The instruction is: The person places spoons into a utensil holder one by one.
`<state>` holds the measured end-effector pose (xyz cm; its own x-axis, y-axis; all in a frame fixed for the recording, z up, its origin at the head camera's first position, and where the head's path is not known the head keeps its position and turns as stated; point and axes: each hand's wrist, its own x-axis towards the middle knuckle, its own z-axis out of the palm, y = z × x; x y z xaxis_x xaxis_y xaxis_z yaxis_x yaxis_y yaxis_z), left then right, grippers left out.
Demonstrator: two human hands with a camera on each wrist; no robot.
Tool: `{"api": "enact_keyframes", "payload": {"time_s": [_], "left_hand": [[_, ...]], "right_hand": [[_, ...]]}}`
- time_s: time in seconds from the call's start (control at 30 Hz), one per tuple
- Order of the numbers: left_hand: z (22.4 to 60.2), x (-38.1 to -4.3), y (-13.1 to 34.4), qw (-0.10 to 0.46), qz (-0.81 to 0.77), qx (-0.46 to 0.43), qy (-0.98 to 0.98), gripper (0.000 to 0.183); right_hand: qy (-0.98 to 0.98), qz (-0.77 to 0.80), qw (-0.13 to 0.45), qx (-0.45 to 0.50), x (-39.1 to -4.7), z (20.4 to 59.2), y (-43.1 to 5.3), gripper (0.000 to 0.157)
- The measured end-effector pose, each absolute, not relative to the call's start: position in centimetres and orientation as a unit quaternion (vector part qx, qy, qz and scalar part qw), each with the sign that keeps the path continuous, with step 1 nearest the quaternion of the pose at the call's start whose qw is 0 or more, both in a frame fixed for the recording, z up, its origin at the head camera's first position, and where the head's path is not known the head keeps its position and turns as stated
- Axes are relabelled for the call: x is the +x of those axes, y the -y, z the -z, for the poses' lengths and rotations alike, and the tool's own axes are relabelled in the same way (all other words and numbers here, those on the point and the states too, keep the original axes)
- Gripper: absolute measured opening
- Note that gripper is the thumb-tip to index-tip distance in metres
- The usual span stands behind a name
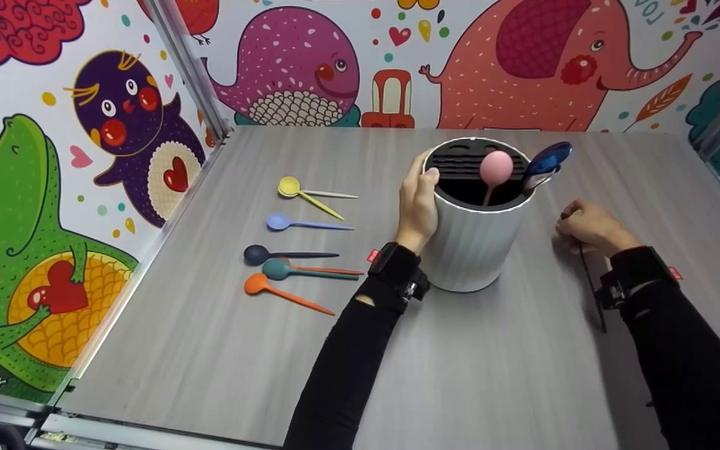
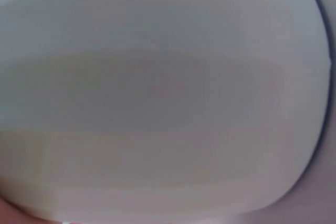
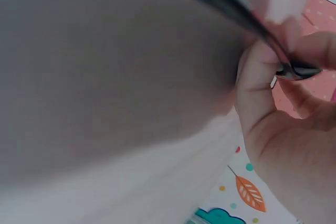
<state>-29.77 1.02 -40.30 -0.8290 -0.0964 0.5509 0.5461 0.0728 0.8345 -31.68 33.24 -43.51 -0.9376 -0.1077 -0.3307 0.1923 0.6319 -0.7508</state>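
Note:
A white round utensil holder (image 1: 474, 244) with a black slotted insert stands upright on the table. My left hand (image 1: 419, 203) grips its left side, thumb at the rim and fingers around the wall. The holder's pale wall (image 2: 168, 93) fills the left wrist view. A pink spoon (image 1: 496, 167) and a shiny blue spoon (image 1: 549, 157) stand in the holder, heads up. Right of it, my right hand (image 1: 591, 226) pinches a dark, slim spoon (image 3: 226, 3) near its head, low over the table. Its handle slants back toward me; fingers partly hide the head.
Left of the holder lie several spoons: a yellow spoon (image 1: 289, 186) crossing a pale one, a lavender spoon (image 1: 279, 221), a navy spoon (image 1: 256, 254), a teal spoon (image 1: 276, 269) over an orange-red handle, and an orange spoon (image 1: 256, 284). Printed wall panels (image 1: 397, 81) border the table.

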Motion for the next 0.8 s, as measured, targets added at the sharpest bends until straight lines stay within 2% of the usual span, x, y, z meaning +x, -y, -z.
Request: {"api": "enact_keyframes", "payload": {"time_s": [0.13,0.23,0.4,0.5,0.8], "left_hand": [[40.3,-29.7,-1.1,0.241,0.664,-0.160,0.690,0.062],[40.3,-29.7,-1.1,0.238,0.663,-0.157,0.692,0.062],[40.3,-29.7,-1.0,0.237,0.668,-0.162,0.687,0.062],[40.4,-29.8,-1.0,0.241,0.673,-0.169,0.679,0.061],[40.4,-29.8,-1.0,0.246,0.667,-0.172,0.682,0.062]], "right_hand": [[-0.848,0.487,0.208,0.019,-31.3,43.5,-33.3,0.026],[-0.824,0.527,0.208,0.022,-30.9,43.2,-33.2,0.025],[-0.748,0.647,0.138,0.058,-30.0,42.4,-31.6,0.023],[-0.675,0.728,0.101,0.065,-29.4,41.7,-30.5,0.028],[-0.582,0.812,0.051,-0.006,-27.7,39.8,-28.6,0.047]]}}
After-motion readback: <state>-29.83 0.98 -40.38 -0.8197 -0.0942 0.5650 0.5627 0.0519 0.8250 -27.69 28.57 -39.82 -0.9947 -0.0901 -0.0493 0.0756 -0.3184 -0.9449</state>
